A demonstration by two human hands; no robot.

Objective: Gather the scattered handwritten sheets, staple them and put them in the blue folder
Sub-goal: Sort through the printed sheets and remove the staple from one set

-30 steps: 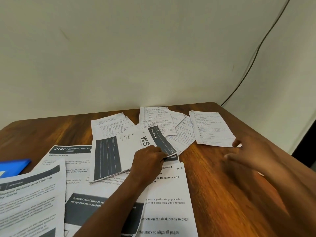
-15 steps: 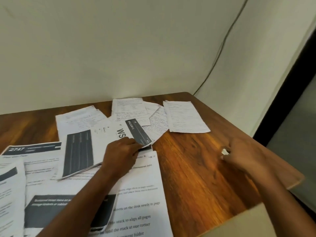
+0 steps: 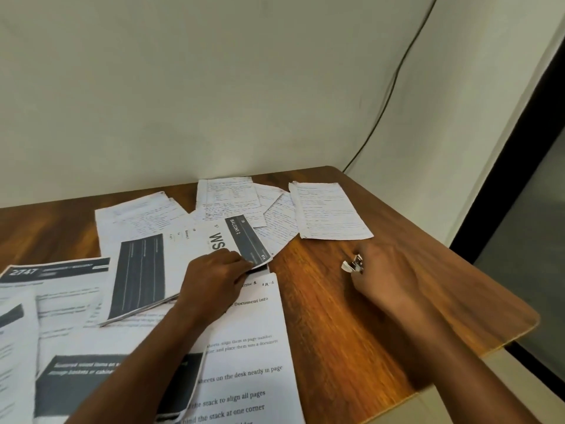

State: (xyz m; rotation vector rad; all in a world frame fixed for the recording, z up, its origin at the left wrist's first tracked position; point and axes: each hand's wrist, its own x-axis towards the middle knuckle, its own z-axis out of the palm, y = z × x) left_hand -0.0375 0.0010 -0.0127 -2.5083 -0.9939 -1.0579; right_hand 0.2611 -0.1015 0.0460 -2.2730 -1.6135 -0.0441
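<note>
The left hand (image 3: 214, 278) lies on the printed pages at the table's middle, its fingers curled and pinching the near corner of a booklet (image 3: 189, 255) with dark panels and the words "BALCONY 2". The booklet lies over the near edges of the handwritten sheets (image 3: 269, 215), which fan out along the far edge of the table (image 3: 351, 332) by the wall (image 3: 244, 87). One handwritten sheet (image 3: 330, 211) lies a little apart at the right, and another (image 3: 137, 215) shows at the left, half under the booklet.

The right hand (image 3: 388, 273) rests on bare wood just in front of the right sheet, fingers curled round a small shiny metal thing (image 3: 353, 264), perhaps a stapler, though it is too blurred to be sure.

Printed pages (image 3: 238, 347) cover the near left of the table, overlapping one another; the left forearm crosses them. A dark cable (image 3: 394, 87) runs down the wall to the table's far corner. A dark upright strip (image 3: 519, 148) stands at the right. The blue folder is out of view.
</note>
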